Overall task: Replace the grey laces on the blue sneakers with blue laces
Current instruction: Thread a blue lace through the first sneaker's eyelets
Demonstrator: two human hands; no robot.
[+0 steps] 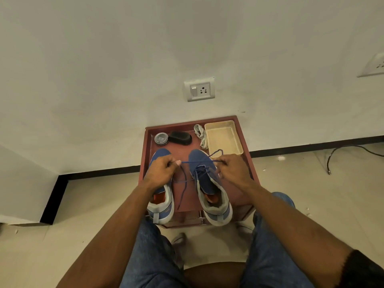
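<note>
i am watching a small red-brown table (247,163) standing against the far wall, carrying two blue sneakers side by side. the right sneaker (209,183) is wearing a blue lace (197,162), which is stretching taut between both hands just above its toe. my view shows the left hand (161,170) pinching one end over the left sneaker (161,202), and the right hand (233,168) gripping the other end, a loop sticking out toward the tray. a cream tray (223,138) is sitting at the far right corner, grey laces (201,135) lying just left of it, a black brush (180,138) and a round tin (161,138) further left.
</note>
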